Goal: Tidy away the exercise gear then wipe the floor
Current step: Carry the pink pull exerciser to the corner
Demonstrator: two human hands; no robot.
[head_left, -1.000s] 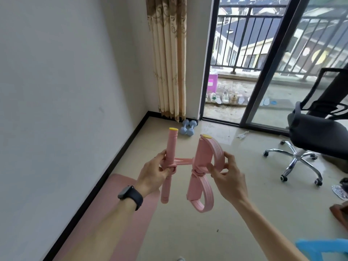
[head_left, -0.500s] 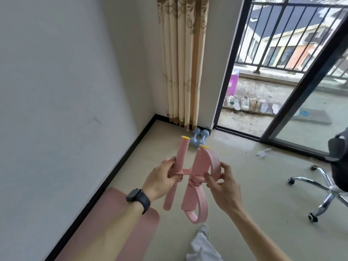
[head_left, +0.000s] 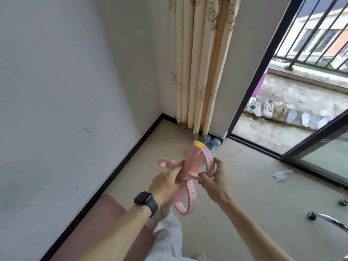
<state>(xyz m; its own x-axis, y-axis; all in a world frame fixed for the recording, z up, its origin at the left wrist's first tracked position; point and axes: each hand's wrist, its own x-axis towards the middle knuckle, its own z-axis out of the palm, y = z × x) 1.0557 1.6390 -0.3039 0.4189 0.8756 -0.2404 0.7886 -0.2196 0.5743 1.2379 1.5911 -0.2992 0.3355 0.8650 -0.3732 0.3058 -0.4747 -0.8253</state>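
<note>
Tension matters here: with the pink pull-band (head_left: 188, 202) held up just short of the blue dumbbells (head_left: 214, 143), left hand (head_left: 165, 183) grip clenched round its bar (head_left: 190, 162) and right hand (head_left: 214, 182) pinching the looped straps (head_left: 210, 162), I'd hold the coils snug while tucking.

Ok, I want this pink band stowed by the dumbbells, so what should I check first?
1. Grip: left hand and right hand both hold the band: ok.
2. Bundle: a loose loop sticks out to the left: not ok.
3. Space beside the dumbbells: partly hidden by the band: cannot tell.
4. Way ahead: paper scrap lies off to the right: ok.
5. Mat lies on the floor: not ok.
</note>
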